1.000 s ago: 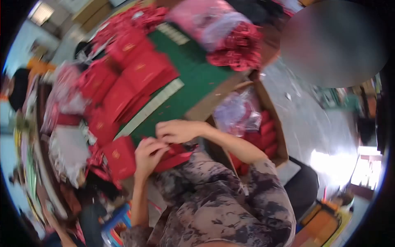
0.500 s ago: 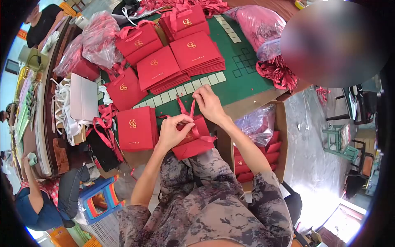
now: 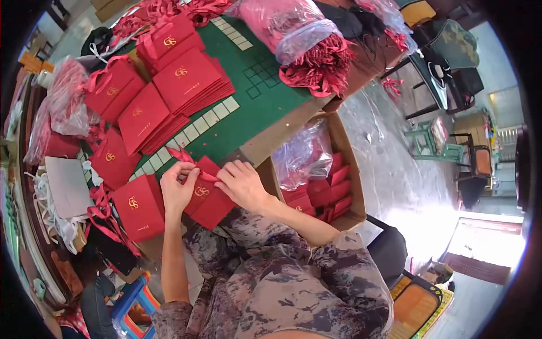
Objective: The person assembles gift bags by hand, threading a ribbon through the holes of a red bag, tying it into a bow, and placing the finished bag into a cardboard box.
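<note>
A red paper gift bag (image 3: 213,210) with a gold logo stands at the table's near edge, just above my lap. My left hand (image 3: 178,191) is closed in a pinch at the bag's upper left, on the red ribbon (image 3: 208,177) that crosses its top. From the other side, my right hand (image 3: 245,185) has its thumb and fingers pressed together on the same ribbon. A loose ribbon end (image 3: 179,153) sticks up beyond my left fingers. To the left of this hand stands a stack of similar red bags (image 3: 135,210).
Flat red bags (image 3: 189,79) lie in piles on the green table mat (image 3: 262,121). A plastic bag of red ribbons (image 3: 305,37) sits at the back. Right of my lap, an open cardboard box (image 3: 342,141) holds red bags and clear plastic. White ribbons (image 3: 48,212) hang at the left.
My view has swung to the right. My right hand has come down from its raised position, pulling the ribbon closer to the bag's top, and both hands now sit at about the same height.
</note>
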{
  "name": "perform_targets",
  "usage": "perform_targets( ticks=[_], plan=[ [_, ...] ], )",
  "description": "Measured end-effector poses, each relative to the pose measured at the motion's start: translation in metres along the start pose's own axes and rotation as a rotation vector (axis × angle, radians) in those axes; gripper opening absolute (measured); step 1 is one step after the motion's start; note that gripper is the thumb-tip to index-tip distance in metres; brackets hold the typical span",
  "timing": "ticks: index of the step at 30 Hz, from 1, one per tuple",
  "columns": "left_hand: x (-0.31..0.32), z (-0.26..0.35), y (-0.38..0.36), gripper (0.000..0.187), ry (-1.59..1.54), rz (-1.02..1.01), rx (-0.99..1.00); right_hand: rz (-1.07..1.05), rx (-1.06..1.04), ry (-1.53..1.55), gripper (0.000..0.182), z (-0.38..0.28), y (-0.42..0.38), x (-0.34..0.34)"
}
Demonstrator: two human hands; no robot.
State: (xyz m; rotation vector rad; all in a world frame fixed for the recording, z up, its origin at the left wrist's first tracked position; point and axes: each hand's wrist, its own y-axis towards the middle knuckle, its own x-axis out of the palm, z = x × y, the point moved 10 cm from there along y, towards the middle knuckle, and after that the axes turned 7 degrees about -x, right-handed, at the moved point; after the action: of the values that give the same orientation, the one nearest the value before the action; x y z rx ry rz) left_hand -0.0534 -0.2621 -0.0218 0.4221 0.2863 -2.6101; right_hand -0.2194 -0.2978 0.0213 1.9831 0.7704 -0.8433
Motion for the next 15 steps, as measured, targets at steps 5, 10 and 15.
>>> perform_targets(
  ticks=[5, 10, 15],
  plan=[
    [0.003, 0.001, -0.004, 0.010, 0.129, 0.047, -0.016, 0.025, 0.039, 0.007, 0.017, -0.003, -0.017, -0.036],
    [-0.003, 0.003, -0.005, 0.009, 0.251, 0.125, -0.012, -0.106, 0.137, 0.077, 0.016, 0.003, -0.029, -0.080],
    [-0.005, 0.008, -0.011, 0.017, 0.375, 0.147, 0.042, -0.065, 0.106, 0.068, 0.012, -0.027, -0.006, -0.133]
  ],
)
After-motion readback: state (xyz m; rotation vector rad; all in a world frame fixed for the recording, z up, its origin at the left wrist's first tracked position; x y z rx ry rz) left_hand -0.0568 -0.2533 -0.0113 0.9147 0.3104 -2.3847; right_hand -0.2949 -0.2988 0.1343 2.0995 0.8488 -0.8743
